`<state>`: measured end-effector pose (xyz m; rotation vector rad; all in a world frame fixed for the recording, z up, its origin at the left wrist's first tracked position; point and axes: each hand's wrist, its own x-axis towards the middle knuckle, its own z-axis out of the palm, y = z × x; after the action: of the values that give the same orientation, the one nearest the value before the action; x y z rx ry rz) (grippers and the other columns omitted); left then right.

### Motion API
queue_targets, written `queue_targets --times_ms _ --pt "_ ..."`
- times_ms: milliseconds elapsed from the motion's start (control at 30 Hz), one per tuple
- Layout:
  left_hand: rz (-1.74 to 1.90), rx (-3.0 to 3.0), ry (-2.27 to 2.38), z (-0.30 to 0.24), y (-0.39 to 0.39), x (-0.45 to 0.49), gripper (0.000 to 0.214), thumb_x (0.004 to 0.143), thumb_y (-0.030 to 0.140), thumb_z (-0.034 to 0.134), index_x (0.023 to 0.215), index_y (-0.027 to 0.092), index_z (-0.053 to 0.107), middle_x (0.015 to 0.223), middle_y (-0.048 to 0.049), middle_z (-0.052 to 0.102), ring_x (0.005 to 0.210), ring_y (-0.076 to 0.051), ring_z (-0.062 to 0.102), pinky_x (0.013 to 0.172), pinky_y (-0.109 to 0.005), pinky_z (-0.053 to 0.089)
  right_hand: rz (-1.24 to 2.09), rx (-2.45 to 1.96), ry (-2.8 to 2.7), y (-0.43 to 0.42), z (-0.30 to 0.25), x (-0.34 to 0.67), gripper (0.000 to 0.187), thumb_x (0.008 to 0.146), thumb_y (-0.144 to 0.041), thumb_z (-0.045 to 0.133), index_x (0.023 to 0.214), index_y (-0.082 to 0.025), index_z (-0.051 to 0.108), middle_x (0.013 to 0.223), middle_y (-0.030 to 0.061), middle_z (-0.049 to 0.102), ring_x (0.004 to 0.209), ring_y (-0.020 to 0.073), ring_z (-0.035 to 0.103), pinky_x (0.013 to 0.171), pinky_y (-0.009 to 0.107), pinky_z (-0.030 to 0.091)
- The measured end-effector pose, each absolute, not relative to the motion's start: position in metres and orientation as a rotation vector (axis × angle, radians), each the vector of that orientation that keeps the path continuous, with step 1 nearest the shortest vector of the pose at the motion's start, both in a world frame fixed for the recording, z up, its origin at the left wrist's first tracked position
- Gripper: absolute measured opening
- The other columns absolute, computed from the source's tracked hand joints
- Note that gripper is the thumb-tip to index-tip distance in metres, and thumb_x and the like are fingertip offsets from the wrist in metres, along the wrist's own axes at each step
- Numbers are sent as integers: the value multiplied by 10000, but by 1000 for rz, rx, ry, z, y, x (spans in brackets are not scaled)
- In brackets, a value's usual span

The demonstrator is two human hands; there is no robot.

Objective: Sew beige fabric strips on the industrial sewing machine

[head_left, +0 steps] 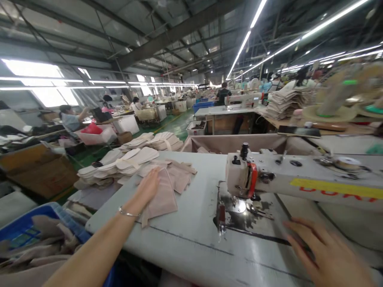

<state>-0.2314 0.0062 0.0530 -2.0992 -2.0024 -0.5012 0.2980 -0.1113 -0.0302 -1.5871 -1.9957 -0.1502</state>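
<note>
**Several pinkish cloth pieces (182,175) at the left hand (149,185), none seen on the needle plate (239,223)**

Nearest, the right hand (324,249) is held in front of the sewing machine (269,171), blurred, its fingers stretched forward; a dark shape is partly covered by them, and whether it is gripped cannot be told. At the left, a blue basket (52,210) is heaped with loose cloth (44,263). Farther in, the pinkish pieces are gathered on the white table (194,217), left of the machine. The front one is covered at its top by the left hand's fingers — the thumb is hidden, so a pinch cannot be confirmed. With no piece laid at the needle, stitching is judged not to be under way; whether seams are already finished cannot be told. Beyond, off-white pieces (140,155) are stacked beside the table — plenty, apparently, is left to be handled. Farthest, a greyish fabric pile (281,105) and a co-worker (223,95) are seen.
</note>
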Motion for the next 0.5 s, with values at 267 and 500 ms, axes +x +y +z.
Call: queue_targets --times_ms 267,500 --pt "-477 -2637 -1427 28 -18 -118 403 995 229 349 1356 179 521 1456 -93 485 1404 -246 358 1171 -478 296 -420 -2172 -1847 -96 -37 304 551 915 -520 489 1352 -186 502 1430 180 397 1187 383 483 924 517 445" --pt "-579 -2966 -1231 15 -33 -35 332 952 160 471 1258 190 597 1298 -89 616 1253 -226 531 1085 -440 447 -376 -2177 -1744 -86 -6 315 657 841 -494 587 1370 -126 458 1155 179 563 1072 373 539 930 494 441"
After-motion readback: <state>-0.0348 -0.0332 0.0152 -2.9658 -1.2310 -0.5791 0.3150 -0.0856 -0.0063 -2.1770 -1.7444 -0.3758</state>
